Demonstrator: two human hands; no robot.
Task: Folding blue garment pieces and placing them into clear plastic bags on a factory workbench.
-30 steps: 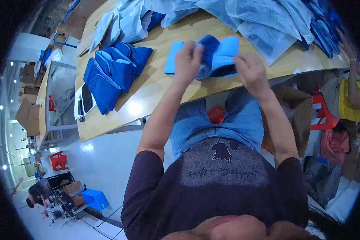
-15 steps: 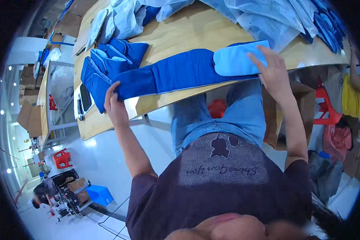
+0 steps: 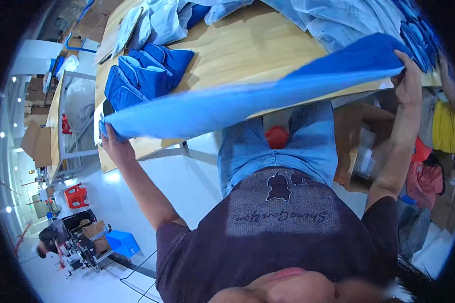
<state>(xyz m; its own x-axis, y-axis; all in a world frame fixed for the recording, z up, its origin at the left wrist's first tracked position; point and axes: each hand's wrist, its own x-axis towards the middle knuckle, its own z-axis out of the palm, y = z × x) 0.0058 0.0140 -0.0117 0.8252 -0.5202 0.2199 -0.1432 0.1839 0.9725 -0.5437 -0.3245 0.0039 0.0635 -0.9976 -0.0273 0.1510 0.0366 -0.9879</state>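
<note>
Pinching opposite ends, left hand (image 3: pixel 117 146) and right hand (image 3: pixel 409 85) hold blue strip (image 3: pixel 222 107) outstretched.

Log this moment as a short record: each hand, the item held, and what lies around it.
Left hand: grips one end of the blue cloth strip
Right hand: grips the other end
Strip: stretched between both hands, light blue and darker blue showing, partly motion-blurred
Table: pale wood, beneath part of the strip
Table's left: folded blue pieces
Table's far side: whitish plastic bags
</note>
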